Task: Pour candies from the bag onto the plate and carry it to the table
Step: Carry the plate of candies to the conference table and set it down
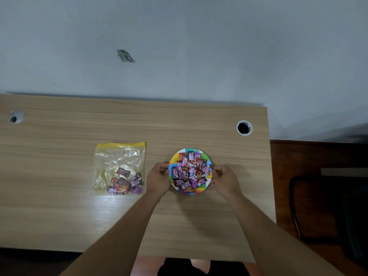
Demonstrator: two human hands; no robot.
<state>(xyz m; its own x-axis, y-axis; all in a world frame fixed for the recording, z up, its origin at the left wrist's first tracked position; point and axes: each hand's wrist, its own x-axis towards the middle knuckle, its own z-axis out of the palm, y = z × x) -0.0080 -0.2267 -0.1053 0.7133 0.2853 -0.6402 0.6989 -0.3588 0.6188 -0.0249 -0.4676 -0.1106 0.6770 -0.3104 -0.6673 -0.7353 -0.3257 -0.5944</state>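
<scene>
While both hands grip plate (201, 191) rim | candies (190, 170) heaped | bag (119, 168) left

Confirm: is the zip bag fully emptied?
No, several wrapped candies still sit in the bag, lying left of the plate.

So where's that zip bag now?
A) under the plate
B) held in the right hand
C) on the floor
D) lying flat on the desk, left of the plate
D: the zip bag lies flat on the desk, left of the plate, with neither hand touching it.
</scene>
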